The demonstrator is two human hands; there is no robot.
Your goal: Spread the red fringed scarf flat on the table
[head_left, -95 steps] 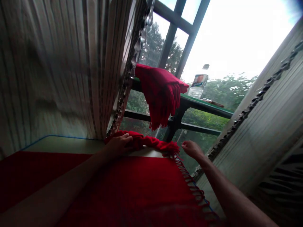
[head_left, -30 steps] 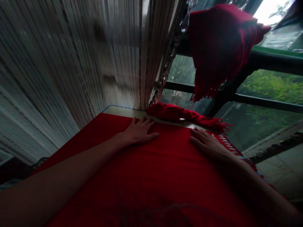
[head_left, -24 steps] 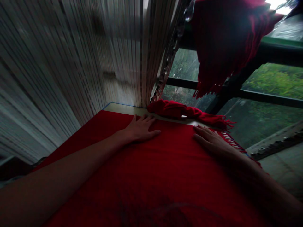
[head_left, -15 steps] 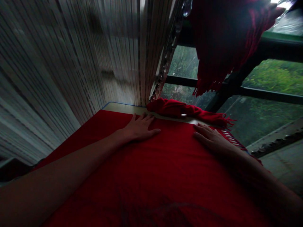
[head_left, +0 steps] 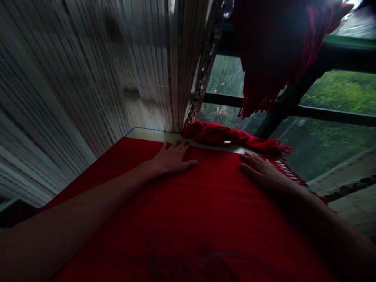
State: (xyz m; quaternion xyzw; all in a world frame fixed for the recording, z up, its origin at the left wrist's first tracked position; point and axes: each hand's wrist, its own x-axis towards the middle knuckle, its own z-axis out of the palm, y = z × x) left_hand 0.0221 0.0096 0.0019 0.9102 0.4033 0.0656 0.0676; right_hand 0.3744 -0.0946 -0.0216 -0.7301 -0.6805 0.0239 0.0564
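A wide red cloth with a fringed right edge, like a scarf or shawl point(head_left: 205, 203), lies spread over a pale table point(head_left: 149, 134). My left hand point(head_left: 173, 158) rests flat on it near the far edge, fingers spread. Further right, my right hand point(head_left: 258, 166) lies palm down on the same cloth, close to its fringe, with the fingers stretched out. Neither hand grips anything. Just beyond my hands, a bunched red scarf point(head_left: 226, 137) with a fringed end lies along the table's far side.
String curtains point(head_left: 88, 78) hang along the left side. At the upper right a red fringed cloth point(head_left: 264, 58) hangs before dark-framed windows point(head_left: 337, 92) with greenery outside. A dark object point(head_left: 17, 211), unclear in kind, shows at the lower left.
The view has shifted very slightly. Both hands stay flat in almost the same places on the red cloth.
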